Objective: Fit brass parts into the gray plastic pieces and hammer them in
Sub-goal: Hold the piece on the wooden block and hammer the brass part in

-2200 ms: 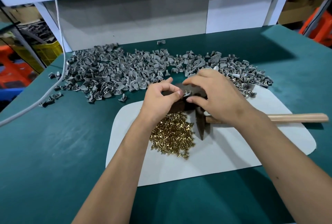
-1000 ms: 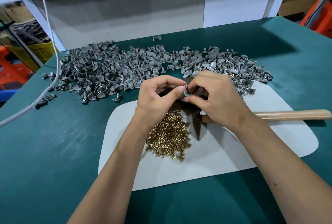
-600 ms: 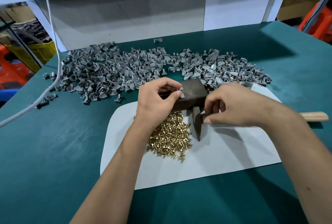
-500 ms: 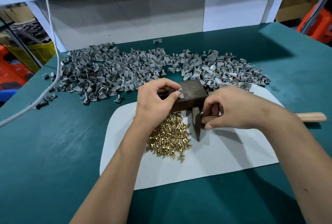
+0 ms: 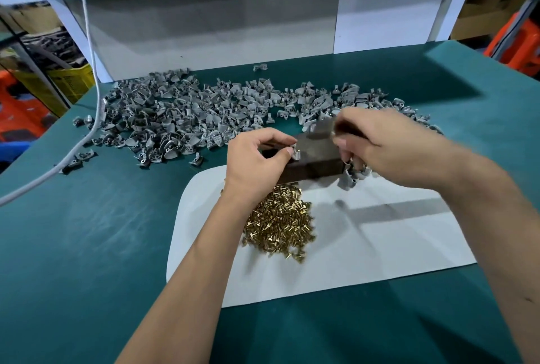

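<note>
The left hand (image 5: 257, 159) pinches a gray piece (image 5: 295, 153) on the dark block (image 5: 314, 156). The right hand (image 5: 380, 150) grips a blurred hammer (image 5: 324, 130) raised over it. Brass parts (image 5: 279, 223) lie heaped on the white mat (image 5: 380, 247), beside the block.

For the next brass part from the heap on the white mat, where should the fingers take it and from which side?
Take one from the near-right fringe of the brass heap, where loose pieces lie singly on the white mat. Come from above and pinch across the thin shank, just under the wider head; the flat mat leaves no room beneath. The left hand is holding a gray piece on the dark block, so the right hand would fetch it after setting down what it holds.
</note>
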The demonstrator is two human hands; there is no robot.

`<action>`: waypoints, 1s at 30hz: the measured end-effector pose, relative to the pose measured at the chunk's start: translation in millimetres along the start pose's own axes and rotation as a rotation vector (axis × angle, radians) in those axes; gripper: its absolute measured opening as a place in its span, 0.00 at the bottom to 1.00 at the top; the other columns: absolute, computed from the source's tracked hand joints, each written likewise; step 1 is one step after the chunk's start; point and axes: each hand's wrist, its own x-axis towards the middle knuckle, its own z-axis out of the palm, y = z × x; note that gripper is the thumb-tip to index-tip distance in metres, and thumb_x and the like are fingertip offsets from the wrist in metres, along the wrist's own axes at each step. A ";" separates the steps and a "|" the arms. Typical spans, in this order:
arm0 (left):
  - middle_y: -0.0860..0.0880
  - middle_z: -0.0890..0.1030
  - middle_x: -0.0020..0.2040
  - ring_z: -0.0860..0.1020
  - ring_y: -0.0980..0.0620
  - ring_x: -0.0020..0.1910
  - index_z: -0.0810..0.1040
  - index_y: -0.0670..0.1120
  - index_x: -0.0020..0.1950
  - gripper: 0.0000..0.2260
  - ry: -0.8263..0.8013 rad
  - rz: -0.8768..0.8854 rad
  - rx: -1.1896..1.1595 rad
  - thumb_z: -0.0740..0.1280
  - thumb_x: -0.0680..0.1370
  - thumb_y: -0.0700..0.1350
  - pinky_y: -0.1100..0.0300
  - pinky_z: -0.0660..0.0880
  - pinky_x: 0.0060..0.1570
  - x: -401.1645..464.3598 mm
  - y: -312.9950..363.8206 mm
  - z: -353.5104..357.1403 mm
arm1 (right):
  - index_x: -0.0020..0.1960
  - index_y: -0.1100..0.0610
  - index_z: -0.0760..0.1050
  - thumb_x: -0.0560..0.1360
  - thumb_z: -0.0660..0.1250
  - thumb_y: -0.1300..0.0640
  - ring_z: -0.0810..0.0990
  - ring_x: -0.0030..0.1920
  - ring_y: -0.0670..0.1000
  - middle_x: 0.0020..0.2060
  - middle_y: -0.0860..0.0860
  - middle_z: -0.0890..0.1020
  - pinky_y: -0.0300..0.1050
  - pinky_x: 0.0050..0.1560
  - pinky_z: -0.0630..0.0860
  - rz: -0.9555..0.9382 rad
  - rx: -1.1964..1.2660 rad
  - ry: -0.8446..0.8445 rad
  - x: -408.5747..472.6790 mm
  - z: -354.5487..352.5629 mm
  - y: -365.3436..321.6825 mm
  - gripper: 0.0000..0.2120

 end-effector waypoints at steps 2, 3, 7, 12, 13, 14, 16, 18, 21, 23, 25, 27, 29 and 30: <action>0.58 0.86 0.41 0.84 0.60 0.43 0.87 0.53 0.43 0.12 0.019 -0.010 -0.006 0.75 0.73 0.35 0.68 0.78 0.50 0.5 0.5 -0.5 | 0.44 0.50 0.70 0.86 0.57 0.51 0.80 0.33 0.49 0.35 0.48 0.80 0.52 0.36 0.74 0.022 -0.067 0.053 6.6 8.7 -4.7 0.13; 0.59 0.86 0.40 0.84 0.62 0.42 0.88 0.52 0.44 0.11 0.024 -0.021 -0.004 0.76 0.73 0.35 0.69 0.78 0.49 0.6 0.4 -0.2 | 0.44 0.50 0.70 0.86 0.55 0.50 0.80 0.34 0.50 0.35 0.47 0.79 0.52 0.34 0.72 0.034 -0.131 0.069 8.8 13.6 -5.7 0.13; 0.60 0.85 0.39 0.83 0.63 0.41 0.89 0.49 0.45 0.09 0.027 -0.057 0.001 0.77 0.73 0.36 0.68 0.79 0.47 0.7 -0.5 0.6 | 0.49 0.49 0.72 0.85 0.55 0.47 0.76 0.34 0.52 0.35 0.46 0.78 0.45 0.31 0.63 0.005 -0.264 0.227 10.6 22.9 -4.7 0.11; 0.59 0.86 0.37 0.84 0.59 0.40 0.87 0.56 0.40 0.13 0.021 -0.077 -0.029 0.78 0.72 0.36 0.62 0.81 0.46 1.8 0.4 0.3 | 0.54 0.49 0.73 0.85 0.54 0.47 0.78 0.38 0.59 0.36 0.50 0.78 0.49 0.37 0.69 -0.025 -0.333 0.219 9.8 31.5 -8.9 0.11; 0.58 0.86 0.38 0.84 0.58 0.40 0.87 0.56 0.40 0.13 0.019 -0.086 -0.030 0.78 0.72 0.36 0.60 0.81 0.47 1.6 0.2 0.5 | 0.54 0.49 0.73 0.85 0.54 0.47 0.78 0.39 0.59 0.35 0.49 0.77 0.49 0.37 0.69 -0.010 -0.344 0.181 9.4 31.5 -9.8 0.12; 0.58 0.86 0.37 0.84 0.58 0.40 0.87 0.56 0.40 0.13 0.020 -0.093 -0.031 0.78 0.72 0.36 0.60 0.81 0.47 1.2 -0.2 0.6 | 0.53 0.49 0.73 0.85 0.54 0.47 0.79 0.39 0.59 0.34 0.49 0.77 0.50 0.38 0.69 -0.005 -0.351 0.180 9.0 30.1 -9.7 0.12; 0.58 0.86 0.37 0.84 0.58 0.39 0.87 0.56 0.40 0.13 0.025 -0.102 -0.038 0.78 0.72 0.36 0.60 0.81 0.46 0.8 -1.1 0.0 | 0.53 0.50 0.73 0.85 0.54 0.47 0.79 0.40 0.61 0.35 0.49 0.78 0.50 0.38 0.69 -0.029 -0.361 0.267 7.7 26.9 -9.8 0.11; 0.57 0.86 0.37 0.84 0.58 0.40 0.87 0.55 0.40 0.11 0.023 -0.104 -0.038 0.78 0.72 0.37 0.57 0.82 0.47 1.7 -0.8 -1.2 | 0.54 0.51 0.73 0.85 0.56 0.48 0.80 0.41 0.62 0.36 0.52 0.80 0.50 0.38 0.71 -0.051 -0.343 0.312 6.7 28.6 -11.5 0.10; 0.54 0.87 0.38 0.85 0.54 0.41 0.88 0.52 0.41 0.10 0.016 -0.123 -0.056 0.78 0.72 0.36 0.51 0.83 0.50 2.1 0.0 -1.9 | 0.54 0.49 0.72 0.85 0.55 0.48 0.82 0.42 0.60 0.31 0.48 0.76 0.52 0.42 0.77 -0.029 -0.345 0.179 5.4 32.6 -17.5 0.09; 0.53 0.87 0.39 0.86 0.52 0.42 0.88 0.52 0.41 0.10 0.012 -0.131 -0.063 0.78 0.72 0.36 0.49 0.83 0.51 1.6 -0.6 -2.9 | 0.54 0.49 0.72 0.85 0.54 0.48 0.81 0.42 0.61 0.34 0.50 0.79 0.51 0.39 0.74 -0.033 -0.375 0.237 6.2 30.4 -16.8 0.10; 0.53 0.87 0.39 0.86 0.53 0.42 0.88 0.52 0.42 0.09 0.009 -0.125 -0.061 0.78 0.72 0.36 0.49 0.84 0.51 1.7 -1.1 -3.7 | 0.55 0.51 0.73 0.85 0.55 0.48 0.80 0.41 0.62 0.38 0.52 0.81 0.51 0.37 0.70 -0.050 -0.362 0.335 6.4 30.0 -16.2 0.10; 0.53 0.87 0.39 0.86 0.52 0.41 0.88 0.51 0.41 0.09 0.007 -0.120 -0.066 0.78 0.72 0.37 0.49 0.84 0.50 1.9 -1.0 -4.0 | 0.55 0.50 0.72 0.85 0.55 0.48 0.80 0.41 0.61 0.39 0.52 0.81 0.52 0.39 0.74 -0.045 -0.337 0.267 5.6 33.3 -18.6 0.09; 0.53 0.87 0.39 0.86 0.52 0.41 0.88 0.50 0.41 0.08 0.003 -0.118 -0.071 0.78 0.72 0.36 0.51 0.83 0.49 2.5 -0.9 -3.6 | 0.54 0.49 0.71 0.85 0.55 0.48 0.80 0.42 0.61 0.37 0.50 0.80 0.52 0.41 0.76 -0.023 -0.351 0.193 4.8 34.5 -18.9 0.08; 0.53 0.87 0.39 0.85 0.53 0.41 0.88 0.50 0.42 0.09 0.006 -0.106 -0.067 0.78 0.72 0.35 0.54 0.83 0.49 2.3 -1.5 -3.6 | 0.52 0.48 0.70 0.85 0.54 0.47 0.80 0.42 0.61 0.36 0.50 0.80 0.52 0.40 0.75 -0.015 -0.376 0.194 5.1 33.9 -17.6 0.08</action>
